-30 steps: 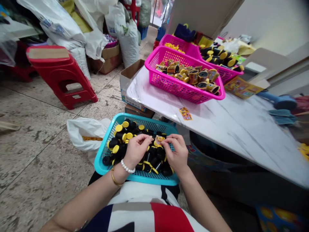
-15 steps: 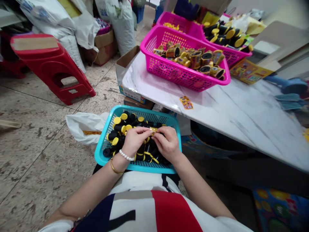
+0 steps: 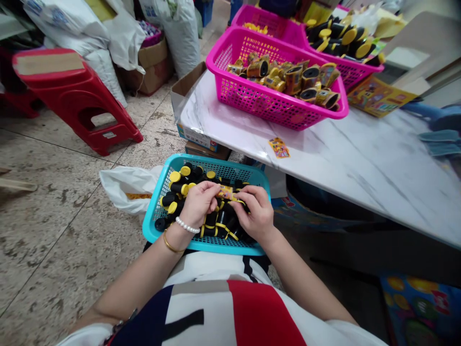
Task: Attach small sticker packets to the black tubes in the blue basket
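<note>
Over the blue basket (image 3: 150, 211), my left hand (image 3: 200, 204) pinches one end of a small yellow printed wrapper (image 3: 226, 192). At the wrapper's other end is my right hand (image 3: 255, 211), its thumb and fingers closed on a black piece with a yellow rim, mostly hidden by the fingers. Black pieces with yellow caps (image 3: 175, 177) fill the basket, which rests at my lap. A pearl bracelet and a gold bangle circle my left wrist.
A marbled table (image 3: 324, 158) holds a pink basket (image 3: 281, 113) of wrapped yellow pieces and a loose printed label (image 3: 279, 147). More pink baskets stand behind. A red stool (image 3: 82, 96), a white bag (image 3: 126, 185) and a cardboard box (image 3: 154, 67) are at the left.
My hands have moved slightly apart, and more of the yellow printed wrapper shows between them. The view has shifted a little, with the table's baskets higher in the picture.
</note>
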Action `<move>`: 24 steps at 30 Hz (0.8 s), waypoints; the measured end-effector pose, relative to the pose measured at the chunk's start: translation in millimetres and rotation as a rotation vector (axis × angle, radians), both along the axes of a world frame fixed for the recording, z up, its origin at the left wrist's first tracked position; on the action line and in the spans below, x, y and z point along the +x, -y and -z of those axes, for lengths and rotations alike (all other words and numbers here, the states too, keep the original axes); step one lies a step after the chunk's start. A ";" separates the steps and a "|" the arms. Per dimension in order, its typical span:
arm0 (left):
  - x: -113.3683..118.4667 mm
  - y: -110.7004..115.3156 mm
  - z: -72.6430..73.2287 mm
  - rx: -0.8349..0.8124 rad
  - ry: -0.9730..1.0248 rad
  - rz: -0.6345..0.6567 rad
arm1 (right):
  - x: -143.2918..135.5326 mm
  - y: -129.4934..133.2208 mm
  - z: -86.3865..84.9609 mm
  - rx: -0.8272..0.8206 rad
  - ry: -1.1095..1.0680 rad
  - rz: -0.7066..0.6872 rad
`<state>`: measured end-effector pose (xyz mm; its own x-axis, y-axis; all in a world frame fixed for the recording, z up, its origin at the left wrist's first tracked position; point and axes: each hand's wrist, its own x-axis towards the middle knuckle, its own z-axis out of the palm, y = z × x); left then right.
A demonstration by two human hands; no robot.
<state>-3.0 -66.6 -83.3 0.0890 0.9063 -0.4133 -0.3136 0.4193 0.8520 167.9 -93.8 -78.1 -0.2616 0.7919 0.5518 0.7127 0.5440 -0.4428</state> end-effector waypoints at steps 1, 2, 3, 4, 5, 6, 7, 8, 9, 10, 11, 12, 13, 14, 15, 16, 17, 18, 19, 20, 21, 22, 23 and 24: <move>-1.0 -1.4 1.4 -0.035 0.030 -0.016 | 0.1 3.0 -1.8 0.003 0.058 -0.027; -1.8 -2.6 2.5 -0.059 0.050 -0.025 | -0.4 6.1 -3.5 -0.004 0.150 -0.083; -2.3 -3.3 3.1 -0.076 0.070 -0.025 | -1.9 9.2 -5.0 -0.027 0.267 -0.168; -2.5 -3.8 3.4 -0.090 0.099 -0.021 | -4.2 12.1 -6.1 -0.063 0.393 -0.263; -2.5 -3.9 3.3 -0.104 0.135 -0.012 | -7.1 14.5 -6.6 -0.106 0.512 -0.353; -2.3 -3.9 2.9 -0.120 0.171 0.004 | -10.3 16.2 -6.6 -0.147 0.608 -0.423; -2.0 -3.8 2.4 -0.133 0.204 0.023 | -13.3 17.2 -6.1 -0.181 0.675 -0.465; -1.7 -3.7 1.8 -0.141 0.227 0.044 | -15.8 17.3 -5.1 -0.207 0.716 -0.481; -1.7 -3.6 1.1 -0.144 0.242 0.061 | -17.2 16.8 -4.0 -0.224 0.736 -0.480; -1.8 -3.7 0.5 -0.147 0.251 0.071 | -17.4 15.9 -2.7 -0.234 0.736 -0.471; -2.2 -3.9 0.1 -0.152 0.260 0.076 | -16.3 14.8 -1.6 -0.244 0.714 -0.460; -2.7 -4.2 -0.2 -0.159 0.273 0.075 | -14.2 14.0 -0.7 -0.258 0.657 -0.442; -3.3 -4.7 -0.2 -0.167 0.286 0.070 | -11.3 13.5 -0.1 -0.278 0.559 -0.414; -3.9 -5.1 -0.1 -0.174 0.298 0.066 | -7.9 13.6 0.1 -0.305 0.417 -0.373; -4.3 -5.5 0.1 -0.180 0.306 0.066 | -4.5 14.2 -0.2 -0.338 0.243 -0.318; -4.4 -5.8 0.5 -0.183 0.308 0.067 | -1.4 15.0 -0.8 -0.374 0.050 -0.254; -4.2 -6.0 0.8 -0.183 0.307 0.065 | 1.1 15.9 -1.7 -0.412 -0.146 -0.180; -3.7 -6.0 1.0 -0.183 0.305 0.062 | 2.9 16.5 -2.7 -0.455 -0.330 -0.109; -3.0 -5.9 1.1 -0.183 0.304 0.061 | 3.9 16.4 -3.7 -0.496 -0.493 -0.049; -2.1 -5.7 1.0 -0.185 0.305 0.061 | 4.2 15.6 -4.4 -0.535 -0.630 -0.006; -1.1 -5.5 0.8 -0.190 0.306 0.065 | 4.0 14.0 -4.8 -0.570 -0.741 0.021; -0.3 -5.2 0.4 -0.197 0.308 0.071 | 3.4 11.7 -5.0 -0.597 -0.821 0.033; 0.4 -4.9 0.0 -0.207 0.313 0.080 | 2.4 9.1 -5.1 -0.619 -0.868 0.039; 0.8 -4.6 -0.4 -0.214 0.322 0.090 | 1.3 6.3 -5.2 -0.636 -0.887 0.045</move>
<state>-2.1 -62.0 -82.9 0.3199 0.7852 -0.5303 -0.5045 0.6149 0.6061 169.2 -100.1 -72.9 0.0639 0.9978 0.0158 0.0148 0.0149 -0.9998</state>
